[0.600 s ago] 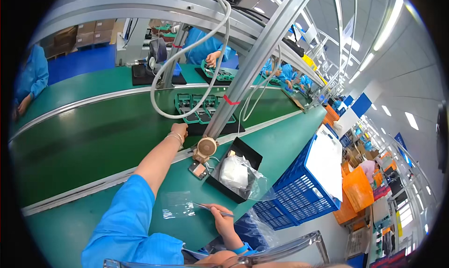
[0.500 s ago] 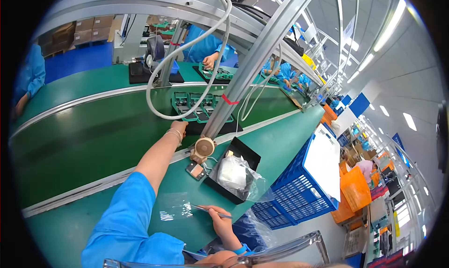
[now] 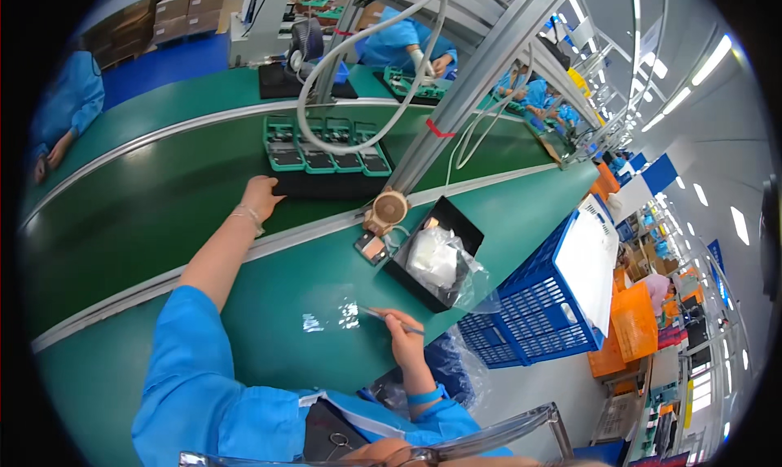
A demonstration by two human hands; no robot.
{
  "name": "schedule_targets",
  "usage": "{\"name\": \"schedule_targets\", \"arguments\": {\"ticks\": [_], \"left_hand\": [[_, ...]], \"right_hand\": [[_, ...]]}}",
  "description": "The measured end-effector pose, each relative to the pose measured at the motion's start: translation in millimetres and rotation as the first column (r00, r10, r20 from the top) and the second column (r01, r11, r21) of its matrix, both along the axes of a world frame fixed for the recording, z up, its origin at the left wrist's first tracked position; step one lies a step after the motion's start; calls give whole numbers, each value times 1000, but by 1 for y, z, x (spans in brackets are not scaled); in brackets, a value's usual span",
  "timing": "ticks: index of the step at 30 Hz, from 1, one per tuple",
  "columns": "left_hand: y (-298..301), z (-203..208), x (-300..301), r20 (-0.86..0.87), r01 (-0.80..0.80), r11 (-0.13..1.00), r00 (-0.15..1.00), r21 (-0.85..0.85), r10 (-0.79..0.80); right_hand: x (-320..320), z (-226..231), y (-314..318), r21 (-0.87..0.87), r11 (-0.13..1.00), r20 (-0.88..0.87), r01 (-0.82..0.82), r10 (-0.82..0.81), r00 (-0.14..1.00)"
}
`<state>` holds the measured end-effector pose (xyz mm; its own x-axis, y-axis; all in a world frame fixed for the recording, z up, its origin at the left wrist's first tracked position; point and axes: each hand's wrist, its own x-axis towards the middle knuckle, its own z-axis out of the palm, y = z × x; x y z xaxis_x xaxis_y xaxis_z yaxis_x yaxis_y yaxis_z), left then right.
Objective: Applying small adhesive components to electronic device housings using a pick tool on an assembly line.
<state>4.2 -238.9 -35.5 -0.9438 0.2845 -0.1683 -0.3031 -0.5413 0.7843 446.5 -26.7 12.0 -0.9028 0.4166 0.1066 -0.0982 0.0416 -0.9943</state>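
worktop (image 3: 265,292) green | left hand (image 3: 260,198) at black mat (image 3: 334,187), grip unclear | right hand (image 3: 402,335) pinching tweezers (image 3: 415,330) | orange crates (image 3: 634,316) beyond

tweezers (image 3: 414,330) in right grip (image 3: 403,337)

Pale ceiling (image 3: 725,161); strip lights (image 3: 711,60), lit (they run in rows); blue floor (image 3: 167,69), far left; grey floor (image 3: 547,389), lower right; brown cardboard boxes (image 3: 189,15), stacked; long green workbench (image 3: 285,275).
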Motion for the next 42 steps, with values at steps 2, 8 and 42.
{"name": "schedule_targets", "arguments": {"ticks": [2, 8, 42], "left_hand": [[-51, 32, 42, 32, -77, 997, 996, 4, 77], [-228, 52, 164, -27, -47, 994, 999, -103, 44], [-145, 93, 355, -465, -665, 280, 115, -693, -878]], "right_hand": [[1, 10, -4, 35, 999, -15, 16, -15, 1000], [0, 9, -3, 144, 988, -7, 65, -64, 998], [-14, 38, -54, 788, 611, -170, -79, 339, 925]]}}
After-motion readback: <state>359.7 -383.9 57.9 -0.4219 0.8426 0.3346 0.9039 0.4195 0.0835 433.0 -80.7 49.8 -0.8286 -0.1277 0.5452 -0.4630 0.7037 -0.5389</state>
